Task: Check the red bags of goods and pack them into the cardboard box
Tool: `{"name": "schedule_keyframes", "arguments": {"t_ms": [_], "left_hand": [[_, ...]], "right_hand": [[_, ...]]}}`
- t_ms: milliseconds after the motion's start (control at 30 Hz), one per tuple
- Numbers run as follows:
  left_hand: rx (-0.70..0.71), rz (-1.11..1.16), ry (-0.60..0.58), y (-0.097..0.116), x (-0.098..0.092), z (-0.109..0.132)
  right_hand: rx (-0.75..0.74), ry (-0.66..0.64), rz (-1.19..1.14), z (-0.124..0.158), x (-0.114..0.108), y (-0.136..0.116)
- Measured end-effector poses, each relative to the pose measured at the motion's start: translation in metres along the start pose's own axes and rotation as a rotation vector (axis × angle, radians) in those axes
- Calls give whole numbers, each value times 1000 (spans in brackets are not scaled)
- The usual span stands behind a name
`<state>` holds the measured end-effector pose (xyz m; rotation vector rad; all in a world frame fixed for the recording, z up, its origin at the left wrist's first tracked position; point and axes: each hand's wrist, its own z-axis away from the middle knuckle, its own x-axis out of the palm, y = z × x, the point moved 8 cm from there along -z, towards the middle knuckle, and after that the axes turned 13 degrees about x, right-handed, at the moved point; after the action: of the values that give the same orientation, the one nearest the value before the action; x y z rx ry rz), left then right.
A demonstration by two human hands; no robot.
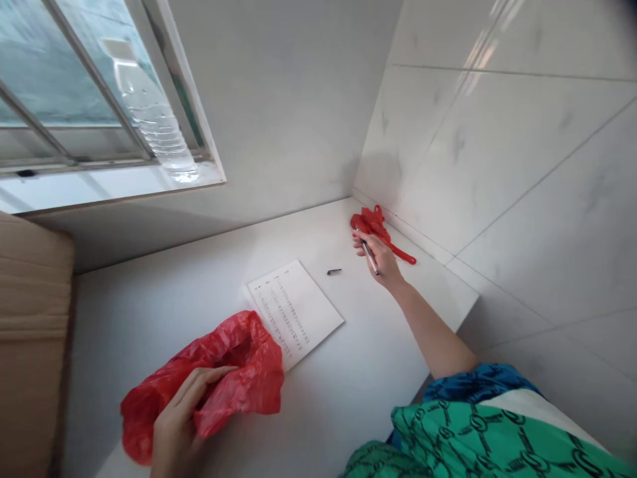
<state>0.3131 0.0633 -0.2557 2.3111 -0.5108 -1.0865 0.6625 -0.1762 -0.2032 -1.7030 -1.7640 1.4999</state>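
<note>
My left hand (pixel 182 411) grips the edge of a crumpled red plastic bag (pixel 229 338) at the lower left of the white table. The bag's opening gapes to the right and touches a white sheet with printed rows (pixel 298 312). A pen (pixel 369 256) rests in my right hand (pixel 381 259), its tip pointing up and left. Right behind those fingers, at the table's far corner, lies a second piece of red plastic (pixel 373 219) with a long strip. A small dark pen cap (pixel 334 271) lies between the sheet and my right hand.
A clear plastic bottle (pixel 154 119) stands on the window sill (pixel 99 186) at the upper left. A cardboard box (pixel 34 345) borders the table's left side. Tiled wall (pixel 522 166) rises on the right, and a plain wall stands behind the white table (pixel 209 272).
</note>
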Motion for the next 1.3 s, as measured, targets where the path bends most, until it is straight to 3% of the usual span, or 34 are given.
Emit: {"name": "schedule_keyframes", "arguments": {"t_ms": [100, 200, 300, 467, 567, 733, 1067, 1300], "left_hand": [[12, -12, -10, 2, 0, -5], [15, -53, -30, 5, 2, -10], [3, -100, -61, 7, 6, -10], [2, -155, -93, 12, 13, -10], [-6, -162, -81, 13, 14, -10], [4, -181, -73, 13, 14, -10], [43, -169, -76, 15, 13, -9], [61, -170, -67, 15, 12, -9]], "right_hand": [[138, -56, -99, 14, -16, 30], [272, -119, -259, 24, -5, 51], [319, -193, -184, 27, 11, 56], [185, -283, 438, 25, 17, 50], [91, -321, 587, 24, 19, 49], [-9, -352, 547, 25, 27, 45], [32, -317, 532, 34, 22, 41], [39, -339, 529, 28, 46, 36]]}}
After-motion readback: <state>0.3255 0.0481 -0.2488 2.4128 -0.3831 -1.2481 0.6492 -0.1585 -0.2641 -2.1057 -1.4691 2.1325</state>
